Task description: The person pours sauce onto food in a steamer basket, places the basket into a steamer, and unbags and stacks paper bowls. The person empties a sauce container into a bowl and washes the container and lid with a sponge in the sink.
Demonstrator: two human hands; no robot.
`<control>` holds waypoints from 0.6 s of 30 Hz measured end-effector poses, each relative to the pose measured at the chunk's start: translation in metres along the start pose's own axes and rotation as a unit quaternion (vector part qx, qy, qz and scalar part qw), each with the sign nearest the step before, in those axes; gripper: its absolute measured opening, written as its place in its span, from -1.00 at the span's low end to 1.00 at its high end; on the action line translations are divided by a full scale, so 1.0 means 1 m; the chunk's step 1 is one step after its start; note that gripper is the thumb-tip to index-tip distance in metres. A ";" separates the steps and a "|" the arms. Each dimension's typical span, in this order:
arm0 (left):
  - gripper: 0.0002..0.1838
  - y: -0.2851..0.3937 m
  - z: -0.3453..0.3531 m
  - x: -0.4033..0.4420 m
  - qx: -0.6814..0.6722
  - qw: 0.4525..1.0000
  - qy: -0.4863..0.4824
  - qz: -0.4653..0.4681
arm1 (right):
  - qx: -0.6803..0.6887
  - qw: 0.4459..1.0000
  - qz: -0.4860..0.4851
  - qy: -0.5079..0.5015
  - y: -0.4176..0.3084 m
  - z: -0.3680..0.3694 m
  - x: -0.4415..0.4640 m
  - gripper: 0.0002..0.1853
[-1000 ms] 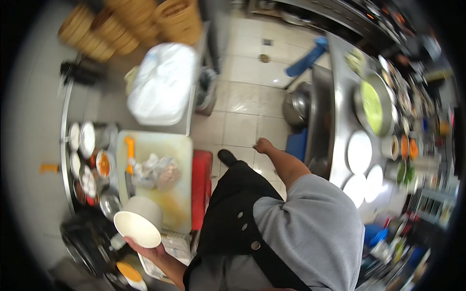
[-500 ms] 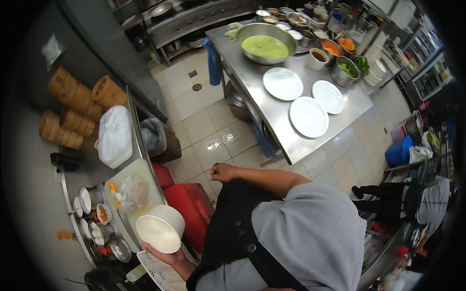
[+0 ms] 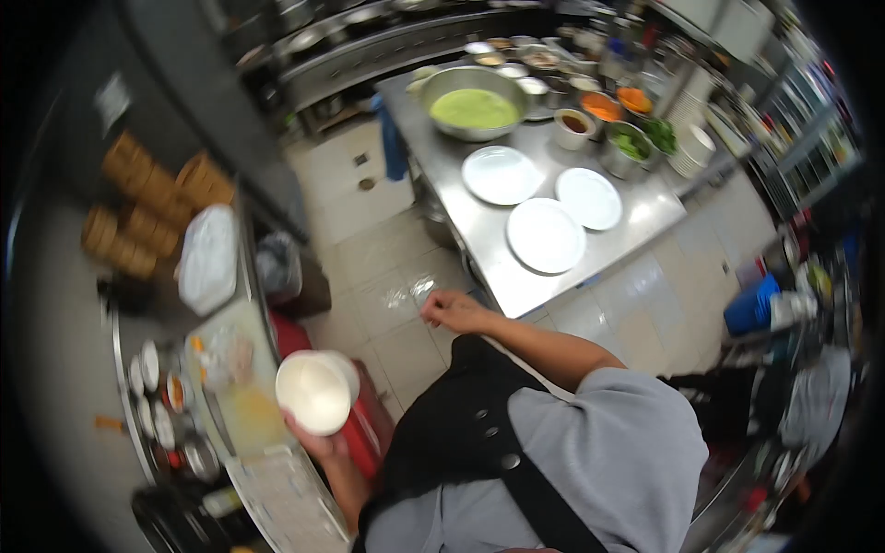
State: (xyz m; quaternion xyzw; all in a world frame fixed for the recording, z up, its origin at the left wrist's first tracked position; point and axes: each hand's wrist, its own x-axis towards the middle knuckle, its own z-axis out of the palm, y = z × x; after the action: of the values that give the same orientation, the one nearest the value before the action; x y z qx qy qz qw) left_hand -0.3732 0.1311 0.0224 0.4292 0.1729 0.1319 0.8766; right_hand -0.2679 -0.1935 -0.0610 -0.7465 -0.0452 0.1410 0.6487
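Observation:
A white bowl-shaped container [image 3: 313, 394], its open mouth facing the camera, is held by my left hand [image 3: 318, 442] from below, at the lower left. It looks empty inside. My right hand [image 3: 452, 311] hangs over the tiled floor near the front of my apron, fingers curled together; whether anything is in them is too small to tell. Beyond that hand, three white plates [image 3: 546, 236] lie on the steel table [image 3: 516, 286].
A large bowl of green liquid [image 3: 475, 109] and small containers stand on the steel table. At left are a cutting board [image 3: 253, 419] with a plastic bag, a wrapped white tub [image 3: 208, 260] and bamboo steamers [image 3: 138, 170]. A red bin [image 3: 369, 405] sits below. Another person [image 3: 816, 396] is at right.
The view has swung from the left counter toward the steel table. The container in my left hand has moved away from the cutting board, over the red bin.

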 end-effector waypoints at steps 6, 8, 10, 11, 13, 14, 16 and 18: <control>-0.52 -0.045 0.039 -0.010 -0.024 0.998 0.058 -0.012 | 0.027 0.993 0.113 -0.035 -0.043 -0.043 -0.036 -0.84; -0.51 -0.048 0.058 -0.019 0.028 0.997 0.065 0.039 | 0.038 0.990 0.113 -0.071 -0.038 -0.050 -0.041 -0.83; -0.48 -0.061 0.066 -0.021 0.102 0.987 0.123 0.032 | 0.064 0.983 0.108 -0.130 -0.019 -0.061 -0.038 -0.80; -0.47 -0.066 0.063 -0.027 0.158 0.978 0.129 0.035 | 0.050 0.979 0.116 -0.163 -0.014 -0.064 -0.038 -0.79; -0.46 -0.080 0.062 -0.043 0.189 0.975 0.116 -0.009 | 0.030 0.967 0.144 -0.210 -0.003 -0.071 -0.033 -0.78; -0.46 -0.087 0.057 -0.054 0.215 0.971 0.097 -0.032 | 0.022 0.962 0.163 -0.216 0.001 -0.074 -0.032 -0.78; -0.54 -0.109 0.050 -0.071 0.234 0.966 0.111 0.016 | -0.002 0.955 0.164 -0.248 0.006 -0.078 -0.025 -0.78; -0.57 -0.103 0.050 -0.100 0.241 0.948 0.205 0.030 | -0.017 0.950 0.149 -0.276 0.002 -0.072 -0.012 -0.79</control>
State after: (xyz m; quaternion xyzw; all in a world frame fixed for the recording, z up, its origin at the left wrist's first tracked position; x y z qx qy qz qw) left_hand -0.4347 -0.0039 -0.0123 0.5961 0.3627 0.1977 0.6885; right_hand -0.2602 -0.2654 -0.0528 -0.6879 -0.1131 0.4353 0.5696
